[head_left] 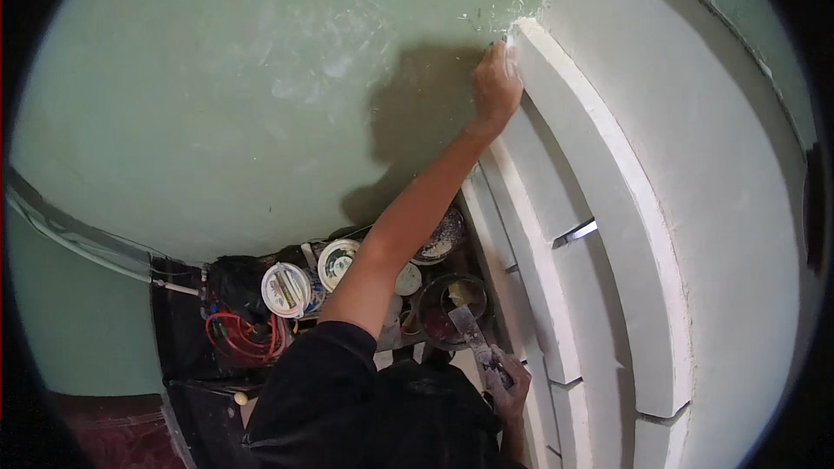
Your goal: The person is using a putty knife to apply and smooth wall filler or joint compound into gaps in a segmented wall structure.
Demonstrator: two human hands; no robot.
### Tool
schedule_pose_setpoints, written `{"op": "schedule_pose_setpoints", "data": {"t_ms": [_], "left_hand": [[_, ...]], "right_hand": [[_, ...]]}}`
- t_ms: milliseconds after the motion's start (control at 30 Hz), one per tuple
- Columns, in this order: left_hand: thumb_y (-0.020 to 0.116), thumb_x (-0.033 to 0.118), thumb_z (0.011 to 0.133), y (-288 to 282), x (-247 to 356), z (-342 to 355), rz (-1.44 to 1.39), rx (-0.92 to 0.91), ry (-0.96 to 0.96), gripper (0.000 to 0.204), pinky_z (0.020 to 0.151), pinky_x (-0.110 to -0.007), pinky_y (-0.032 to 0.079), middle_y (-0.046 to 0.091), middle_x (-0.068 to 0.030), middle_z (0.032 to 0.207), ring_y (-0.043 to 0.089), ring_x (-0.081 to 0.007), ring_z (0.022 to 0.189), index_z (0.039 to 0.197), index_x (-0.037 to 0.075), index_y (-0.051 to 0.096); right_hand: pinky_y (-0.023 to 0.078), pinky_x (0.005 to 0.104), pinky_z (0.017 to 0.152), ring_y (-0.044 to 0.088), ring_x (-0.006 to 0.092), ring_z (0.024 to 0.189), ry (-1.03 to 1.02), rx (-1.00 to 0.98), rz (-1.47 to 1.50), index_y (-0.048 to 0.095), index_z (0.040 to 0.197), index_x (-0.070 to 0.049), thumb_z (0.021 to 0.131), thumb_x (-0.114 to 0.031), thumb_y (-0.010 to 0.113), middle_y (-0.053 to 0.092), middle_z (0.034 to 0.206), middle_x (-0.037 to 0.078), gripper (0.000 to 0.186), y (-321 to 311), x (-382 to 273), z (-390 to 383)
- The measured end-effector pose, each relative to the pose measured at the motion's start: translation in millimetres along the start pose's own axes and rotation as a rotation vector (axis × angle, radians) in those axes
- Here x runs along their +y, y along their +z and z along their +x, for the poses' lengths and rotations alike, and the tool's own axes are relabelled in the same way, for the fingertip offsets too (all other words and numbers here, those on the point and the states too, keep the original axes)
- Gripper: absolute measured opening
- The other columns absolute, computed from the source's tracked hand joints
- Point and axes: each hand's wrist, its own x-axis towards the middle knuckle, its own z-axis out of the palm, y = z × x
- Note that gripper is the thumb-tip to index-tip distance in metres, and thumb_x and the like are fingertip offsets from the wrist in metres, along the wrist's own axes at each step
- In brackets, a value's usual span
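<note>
Where the view begins at the far left, a dark red surface (113, 434) lies below the green wall (200, 104), and a pale pipe (178, 287) runs along the wall's lower part. Right of the pipe, a coil of red hose (239, 339) lies beside a black bag (239, 288). Next in order are a white tub (285, 290) and a second white tub (335, 260), the latter partly covered by the left arm. A dark bucket (434, 321) follows, with a yellowish lump (458, 293) inside.

A broad-bladed scraper (474, 341) is located in front of the dark bucket, blade directed up and to the left, its metal smeared with pale residue. Contact between blade and bucket cannot be determined.

The left hand (498, 89) is raised on an extended arm to the upper end of a white ledge (612, 191), at the green wall. Its fingers are curled, with white material at the tips; whether they grip anything cannot be determined. Directly below, near the lower edge, the right hand (511, 385) is closed around the scraper's handle and is coated with pale residue.

Further white ledges (530, 247) run alongside the first, on its left. At the far right stands a pale wall (712, 148).
</note>
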Motion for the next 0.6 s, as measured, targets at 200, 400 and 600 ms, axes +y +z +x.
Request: {"op": "schedule_pose_setpoints", "data": {"t_ms": [200,400,600], "left_hand": [[0.060,0.010,0.095,-18,13,-12,-0.164,-0.188,0.184,0.009,0.069,-0.051,0.048,0.059,-0.0244,0.087,0.061,-0.0450,0.083,0.091,0.003,0.055],[0.054,0.021,0.100,-40,-7,-19,0.017,-0.394,-0.368,0.023,0.069,-0.050,0.049,0.062,-0.0260,0.089,0.060,-0.0493,0.082,0.094,-0.001,0.052],[0.051,0.032,0.102,-87,-19,-64,-0.658,-0.387,-0.880,0.031,0.060,-0.045,0.050,0.065,-0.0158,0.081,0.064,-0.0289,0.062,0.096,0.002,0.055]], "right_hand": [[0.043,0.0258,0.059,0.055,0.0124,0.066,0.132,0.026,0.012,0.067,0.122,0.006,0.080,-0.005,0.063,0.060,0.083,0.006,0.043,-7,15,-1],[0.050,0.0338,0.088,0.064,0.0189,0.093,-0.046,0.202,-0.061,0.060,0.130,0.009,0.090,-0.011,0.064,0.071,0.105,0.018,0.045,-10,-67,94],[0.049,0.0423,0.082,0.064,0.0370,0.086,-0.268,0.298,-0.286,0.058,0.135,0.003,0.095,-0.010,0.057,0.065,0.097,0.025,0.041,6,-136,229]]}}
